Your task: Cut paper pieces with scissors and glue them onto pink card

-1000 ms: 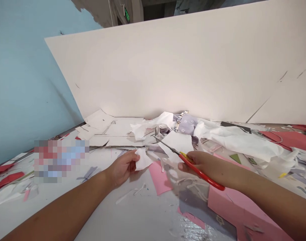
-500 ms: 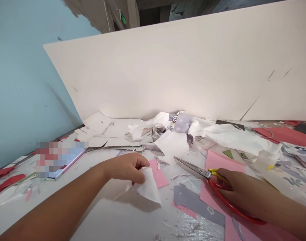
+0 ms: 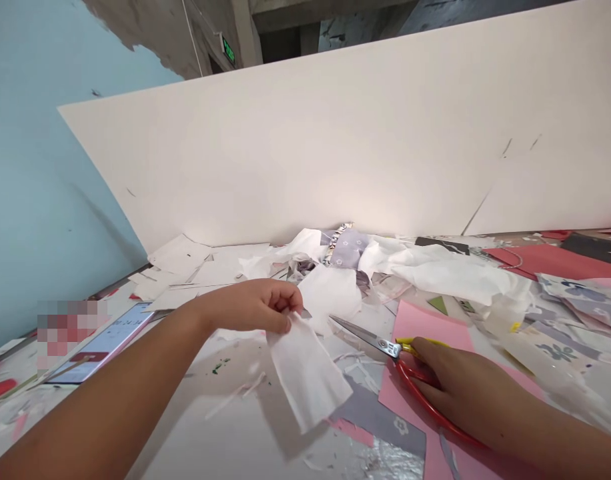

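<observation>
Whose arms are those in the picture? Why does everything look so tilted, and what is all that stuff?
Those arms belong to the person wearing the camera on their head, so you see what they see, looking down. That is why it looks tilted and a little squashed. Their left hand pinches a piece of thin white material. Their right hand holds red-handled scissors over a pink paper sheet. The table has paper scraps and crumpled white material on it. A big white board stands behind, beside a blue wall.
</observation>
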A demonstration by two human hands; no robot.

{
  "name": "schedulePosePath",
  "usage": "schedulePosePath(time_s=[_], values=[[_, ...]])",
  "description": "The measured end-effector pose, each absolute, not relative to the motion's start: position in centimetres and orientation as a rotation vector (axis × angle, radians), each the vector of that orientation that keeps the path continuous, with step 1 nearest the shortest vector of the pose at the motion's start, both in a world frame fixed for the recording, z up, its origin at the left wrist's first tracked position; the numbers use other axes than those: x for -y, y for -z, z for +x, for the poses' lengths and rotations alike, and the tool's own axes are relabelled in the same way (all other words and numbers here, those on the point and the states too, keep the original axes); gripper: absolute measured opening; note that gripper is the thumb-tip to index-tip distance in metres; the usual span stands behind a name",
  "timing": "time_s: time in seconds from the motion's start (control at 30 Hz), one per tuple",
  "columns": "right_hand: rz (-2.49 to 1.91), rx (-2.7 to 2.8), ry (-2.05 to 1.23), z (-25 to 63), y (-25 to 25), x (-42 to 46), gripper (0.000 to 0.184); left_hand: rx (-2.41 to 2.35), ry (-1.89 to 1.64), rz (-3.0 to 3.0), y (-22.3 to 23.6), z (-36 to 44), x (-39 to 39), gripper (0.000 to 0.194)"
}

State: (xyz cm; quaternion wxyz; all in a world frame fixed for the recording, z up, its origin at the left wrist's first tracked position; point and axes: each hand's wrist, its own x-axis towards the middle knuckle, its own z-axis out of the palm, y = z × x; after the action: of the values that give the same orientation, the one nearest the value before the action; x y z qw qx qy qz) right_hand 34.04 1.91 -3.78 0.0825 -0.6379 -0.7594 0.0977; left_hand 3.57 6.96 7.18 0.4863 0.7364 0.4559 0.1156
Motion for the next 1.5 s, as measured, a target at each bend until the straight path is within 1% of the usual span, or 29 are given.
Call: schedulePosePath(time_s=[0.13, 0.2, 0.27, 0.37, 0.53, 0.67, 0.93, 1.07, 1.23, 1.4, 1.5], values=[[-1.888, 2.270, -0.280, 33.9, 3.4, -1.8, 0.028, -1.264, -0.161, 1.904, -4.1, 2.1, -9.2, 0.017], [-1.885, 2.262, -0.293, 33.8, 3.4, -1.7, 0.029, -1.297, -0.173, 1.945, -2.7, 1.7, -9.8, 0.020], [-1.894, 2.251, -0.291, 33.8, 3.4, -1.8, 0.029, -1.316, -0.199, 1.979, -2.1, 1.7, -9.9, 0.018], [-1.909, 2.250, -0.297, 33.8, 3.5, -1.9, 0.030, -1.327, -0.266, 2.014, -2.0, 2.1, -9.6, 0.016], [-1.920, 2.274, -0.296, 33.7, 3.5, -2.0, 0.028, -1.328, -0.292, 2.083, -2.1, 2.7, -9.5, 0.027], [-1.929, 2.297, -0.271, 33.7, 3.4, -2.0, 0.026, -1.340, -0.289, 2.128, -1.6, 2.9, -9.6, 0.032], [-1.959, 2.304, -0.231, 33.7, 3.4, -1.8, 0.027, -1.360, -0.322, 2.138, -0.8, 2.8, -9.8, 0.028], [-1.960, 2.315, -0.274, 33.9, 3.6, -1.9, 0.025, -1.377, -0.267, 2.112, -0.7, 2.6, -9.8, 0.027], [-1.971, 2.312, -0.246, 33.8, 3.7, -2.0, 0.030, -1.411, -0.194, 2.043, -0.8, 2.4, -9.9, 0.027], [-2.007, 2.255, -0.354, 33.2, 2.6, -1.8, 0.033, -1.412, -0.230, 2.004, -1.1, 2.6, -9.4, 0.022], [-1.997, 2.131, -0.497, 33.1, 2.0, -1.7, 0.033, -1.382, -0.312, 1.986, -1.8, 2.6, -8.4, 0.018]])
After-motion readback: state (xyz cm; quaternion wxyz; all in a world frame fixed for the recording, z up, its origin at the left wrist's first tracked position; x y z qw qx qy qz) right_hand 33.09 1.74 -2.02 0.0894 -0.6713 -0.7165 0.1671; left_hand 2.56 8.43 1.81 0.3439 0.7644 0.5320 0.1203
